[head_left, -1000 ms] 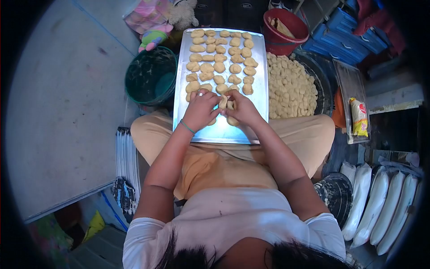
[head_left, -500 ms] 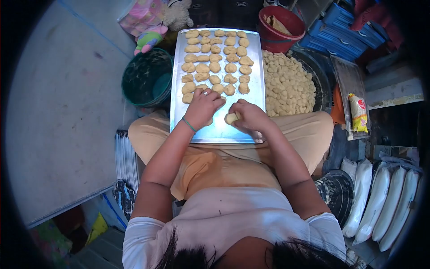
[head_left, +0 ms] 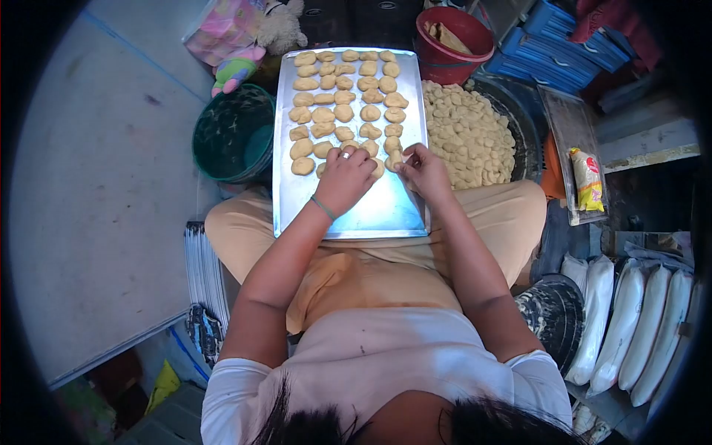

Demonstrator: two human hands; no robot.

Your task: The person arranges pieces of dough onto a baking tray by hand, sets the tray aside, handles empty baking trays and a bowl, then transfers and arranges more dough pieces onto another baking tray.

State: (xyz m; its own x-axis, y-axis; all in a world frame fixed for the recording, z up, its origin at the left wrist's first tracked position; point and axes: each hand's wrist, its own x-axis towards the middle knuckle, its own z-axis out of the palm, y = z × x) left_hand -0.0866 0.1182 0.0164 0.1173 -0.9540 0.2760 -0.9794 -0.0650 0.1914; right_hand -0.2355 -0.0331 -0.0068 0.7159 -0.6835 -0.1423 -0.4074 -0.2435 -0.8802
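A metal baking tray [head_left: 356, 219] rests across my lap with rows of pale yellow dough pieces [head_left: 343, 113] on it. My left hand [head_left: 347, 180], with a ring and a green wristband, curls over the nearest row. Its fingers close around a dough piece [head_left: 378, 169] at their tips and cover parts of others. At the front end of the right column, my right hand [head_left: 426, 174] pinches a dough piece [head_left: 394, 161] against the tray. What lies under both palms is hidden.
Right of the tray, a large black basin [head_left: 523, 126] holds a heap of dough pieces [head_left: 467, 133]. A red bucket [head_left: 454, 67] stands behind it. Left is a green bucket [head_left: 233, 148]. A yellow packet [head_left: 587, 182] lies on a board at right, above long white plastic-wrapped packs [head_left: 619, 326].
My right hand has moved forward with its dough piece to the end of the right column. My left hand has shifted slightly. The view has moved a little.
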